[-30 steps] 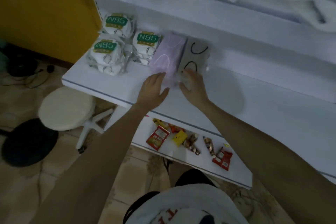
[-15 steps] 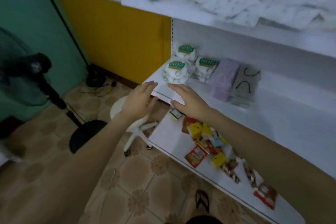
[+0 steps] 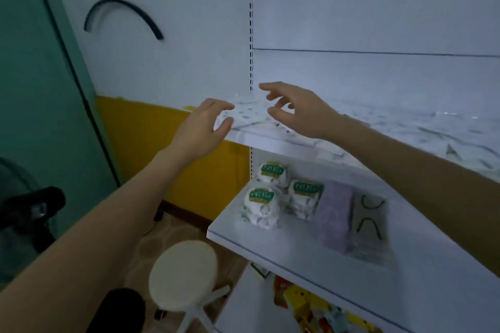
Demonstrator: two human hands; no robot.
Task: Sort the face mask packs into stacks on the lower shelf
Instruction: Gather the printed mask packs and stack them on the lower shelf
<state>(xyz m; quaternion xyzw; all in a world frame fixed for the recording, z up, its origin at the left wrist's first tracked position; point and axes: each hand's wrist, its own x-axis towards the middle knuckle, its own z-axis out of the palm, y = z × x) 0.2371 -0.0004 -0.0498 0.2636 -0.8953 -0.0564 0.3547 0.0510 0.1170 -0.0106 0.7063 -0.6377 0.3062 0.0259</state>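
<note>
Three white mask packs [image 3: 261, 205] with green labels, too blurred to read, sit on the lower shelf [image 3: 270, 243] beside a purple pack [image 3: 334, 211] and a grey pack [image 3: 370, 213]. The left hand [image 3: 205, 124] and right hand [image 3: 297, 111], loose-fingered and empty, hover over smeared packs [image 3: 251, 113] on the upper shelf [image 3: 270, 143], by a white-and-yellow wall [image 3: 162, 138].

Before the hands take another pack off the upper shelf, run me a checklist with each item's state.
1. Left hand free: ok, open, holding nothing.
2. Right hand free: ok, open above the white packs.
3. Packs within reach on the upper shelf: ok, between both hands.
4. Kind of pack nearest: cannot tell, blurred.
5. Lower shelf stacks sorted by kind: ok, N95 packs, purple stack, black-looped stack side by side.
6. Bare room on lower shelf: ok, in front of the stacks.
</note>
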